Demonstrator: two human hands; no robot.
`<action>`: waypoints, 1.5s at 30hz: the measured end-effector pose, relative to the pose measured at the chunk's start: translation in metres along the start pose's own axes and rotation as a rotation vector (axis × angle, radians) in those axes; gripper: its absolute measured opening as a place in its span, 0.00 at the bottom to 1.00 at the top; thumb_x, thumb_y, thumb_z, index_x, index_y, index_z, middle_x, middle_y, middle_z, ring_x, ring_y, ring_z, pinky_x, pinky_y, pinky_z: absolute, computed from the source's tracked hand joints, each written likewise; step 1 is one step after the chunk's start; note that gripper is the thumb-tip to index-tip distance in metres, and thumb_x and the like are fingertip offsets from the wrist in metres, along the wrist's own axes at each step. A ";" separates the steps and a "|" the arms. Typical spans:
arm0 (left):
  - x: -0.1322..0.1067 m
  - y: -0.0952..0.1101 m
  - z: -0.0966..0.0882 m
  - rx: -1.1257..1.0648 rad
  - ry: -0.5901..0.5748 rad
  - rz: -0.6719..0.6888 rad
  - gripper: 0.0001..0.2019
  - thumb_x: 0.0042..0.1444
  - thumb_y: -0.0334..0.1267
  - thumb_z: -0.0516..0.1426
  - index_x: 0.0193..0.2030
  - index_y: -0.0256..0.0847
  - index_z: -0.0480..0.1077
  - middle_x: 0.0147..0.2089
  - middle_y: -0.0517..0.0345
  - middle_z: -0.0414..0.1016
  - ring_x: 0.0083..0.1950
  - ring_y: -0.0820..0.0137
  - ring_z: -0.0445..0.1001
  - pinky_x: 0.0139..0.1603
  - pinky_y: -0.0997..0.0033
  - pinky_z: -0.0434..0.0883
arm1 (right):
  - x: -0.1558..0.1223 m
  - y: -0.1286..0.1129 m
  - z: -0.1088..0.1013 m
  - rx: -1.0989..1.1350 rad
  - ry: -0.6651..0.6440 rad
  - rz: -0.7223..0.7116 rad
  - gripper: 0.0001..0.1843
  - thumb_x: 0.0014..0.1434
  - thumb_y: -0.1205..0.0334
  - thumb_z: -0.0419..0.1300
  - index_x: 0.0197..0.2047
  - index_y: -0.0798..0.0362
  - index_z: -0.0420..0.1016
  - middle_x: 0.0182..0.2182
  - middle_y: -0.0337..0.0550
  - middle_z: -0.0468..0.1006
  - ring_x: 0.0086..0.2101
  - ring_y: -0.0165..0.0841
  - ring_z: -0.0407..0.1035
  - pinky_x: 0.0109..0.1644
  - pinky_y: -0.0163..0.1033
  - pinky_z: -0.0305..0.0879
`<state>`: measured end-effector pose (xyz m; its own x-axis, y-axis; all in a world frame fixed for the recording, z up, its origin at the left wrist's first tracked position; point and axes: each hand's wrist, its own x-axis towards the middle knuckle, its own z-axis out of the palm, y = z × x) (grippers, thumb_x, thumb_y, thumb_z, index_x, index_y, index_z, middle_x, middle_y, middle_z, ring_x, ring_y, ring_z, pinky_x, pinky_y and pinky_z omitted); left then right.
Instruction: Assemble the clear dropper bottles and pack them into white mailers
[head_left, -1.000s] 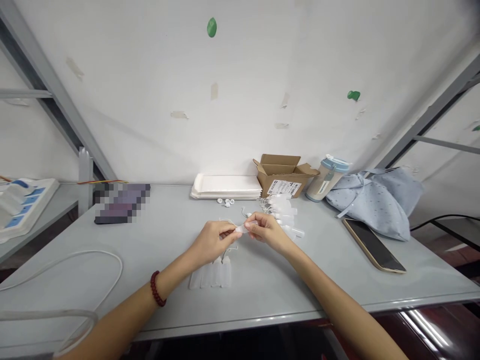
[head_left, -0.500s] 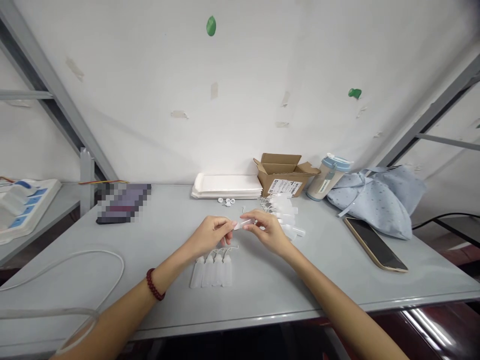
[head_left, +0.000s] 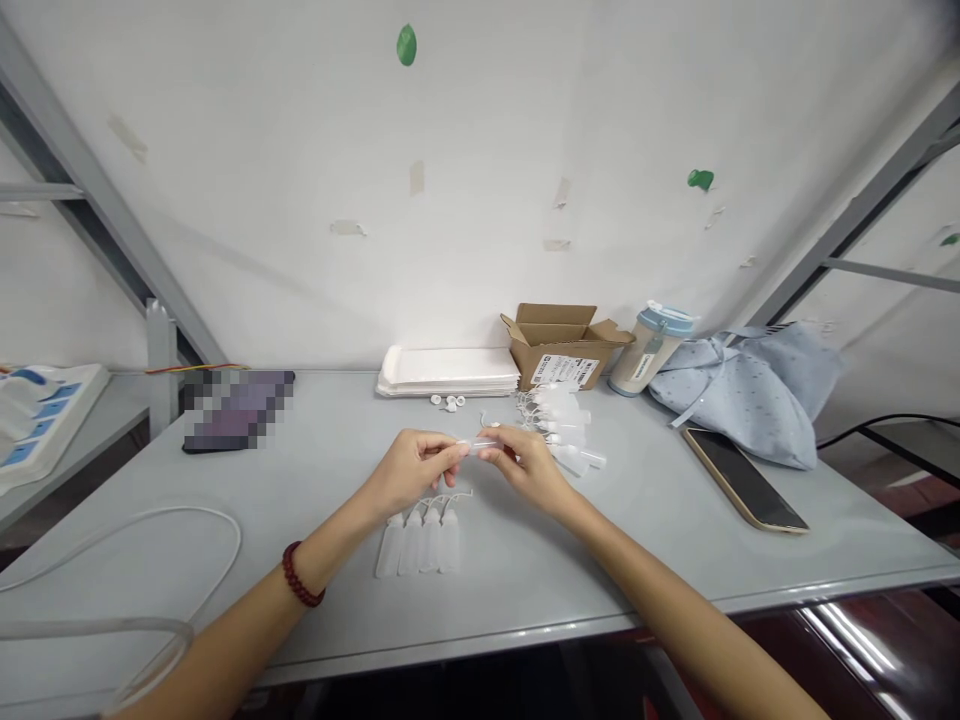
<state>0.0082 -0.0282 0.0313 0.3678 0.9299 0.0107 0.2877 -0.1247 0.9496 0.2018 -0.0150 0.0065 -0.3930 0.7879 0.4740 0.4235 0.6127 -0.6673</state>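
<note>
Between my two hands is a small translucent plastic bottle, held sideways above the table. My left hand pinches its left end with thumb and fingertips. On the other end, my right hand grips it between thumb and forefinger, hiding part of it. Closer to me, several like bottles lie side by side in a row, their thin white cap straps pointing away. Just beyond my right hand is a loose pile of the same bottles. A few small white caps rest behind my hands.
Against the wall are a stack of white trays, an open cardboard box and a tumbler. At right lie a blue cloth bag and a phone. A white cable loops at left, near a blurred-out dark item.
The view has shifted slightly. My fingers have closed in around the bottle, and its left end is now more covered by my left hand. The row and the pile look unchanged.
</note>
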 end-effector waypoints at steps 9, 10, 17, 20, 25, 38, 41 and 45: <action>-0.001 -0.004 0.002 0.353 0.099 0.273 0.15 0.58 0.44 0.51 0.25 0.39 0.71 0.23 0.60 0.70 0.25 0.73 0.65 0.29 0.74 0.62 | 0.002 -0.003 -0.002 0.258 -0.111 0.282 0.21 0.58 0.44 0.54 0.33 0.55 0.75 0.23 0.37 0.66 0.24 0.27 0.55 0.27 0.34 0.51; -0.001 -0.005 0.003 0.332 0.105 0.274 0.15 0.57 0.45 0.52 0.26 0.39 0.72 0.24 0.59 0.70 0.27 0.72 0.66 0.30 0.74 0.63 | 0.002 -0.003 -0.003 0.279 -0.115 0.296 0.22 0.58 0.43 0.54 0.32 0.55 0.74 0.22 0.37 0.65 0.23 0.27 0.54 0.27 0.34 0.50; 0.004 -0.007 0.005 -0.042 0.056 -0.017 0.20 0.57 0.52 0.50 0.27 0.37 0.69 0.28 0.56 0.71 0.26 0.72 0.69 0.29 0.73 0.68 | 0.004 -0.004 -0.005 0.201 -0.061 0.197 0.18 0.58 0.49 0.58 0.39 0.54 0.78 0.24 0.39 0.71 0.23 0.27 0.57 0.28 0.35 0.55; 0.007 -0.009 0.005 -0.172 0.051 -0.055 0.20 0.56 0.52 0.52 0.26 0.35 0.69 0.26 0.56 0.69 0.28 0.71 0.70 0.26 0.74 0.67 | 0.003 -0.005 -0.004 0.183 -0.052 0.133 0.15 0.57 0.51 0.60 0.42 0.52 0.78 0.30 0.42 0.75 0.28 0.31 0.64 0.32 0.36 0.59; 0.008 -0.010 0.006 -0.205 0.057 -0.066 0.20 0.55 0.53 0.52 0.27 0.35 0.69 0.26 0.56 0.69 0.27 0.71 0.69 0.25 0.74 0.66 | 0.003 -0.001 -0.004 0.158 0.018 0.066 0.14 0.57 0.52 0.61 0.43 0.49 0.79 0.32 0.44 0.77 0.31 0.33 0.67 0.34 0.38 0.63; 0.003 -0.005 0.005 -0.223 0.035 -0.066 0.21 0.51 0.53 0.57 0.23 0.34 0.71 0.21 0.59 0.68 0.22 0.75 0.66 0.26 0.73 0.65 | 0.001 0.002 -0.004 0.028 -0.018 -0.063 0.17 0.64 0.51 0.53 0.46 0.52 0.75 0.28 0.44 0.72 0.27 0.32 0.63 0.33 0.37 0.61; 0.002 -0.005 0.003 -0.225 0.026 -0.063 0.20 0.52 0.51 0.58 0.21 0.35 0.70 0.22 0.58 0.70 0.22 0.75 0.66 0.26 0.73 0.65 | 0.001 -0.001 -0.004 0.014 -0.052 -0.068 0.17 0.64 0.52 0.51 0.46 0.52 0.75 0.28 0.43 0.71 0.28 0.33 0.64 0.35 0.37 0.60; 0.003 -0.005 0.000 -0.157 0.009 -0.013 0.19 0.53 0.48 0.58 0.19 0.35 0.69 0.22 0.58 0.70 0.24 0.74 0.67 0.29 0.73 0.66 | 0.001 -0.003 -0.006 0.009 -0.080 -0.052 0.16 0.65 0.53 0.51 0.44 0.54 0.76 0.27 0.43 0.72 0.29 0.32 0.64 0.36 0.37 0.59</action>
<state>0.0081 -0.0248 0.0268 0.3563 0.9344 -0.0001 0.1500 -0.0571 0.9870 0.2053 -0.0161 0.0124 -0.4786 0.7475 0.4606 0.3939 0.6516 -0.6483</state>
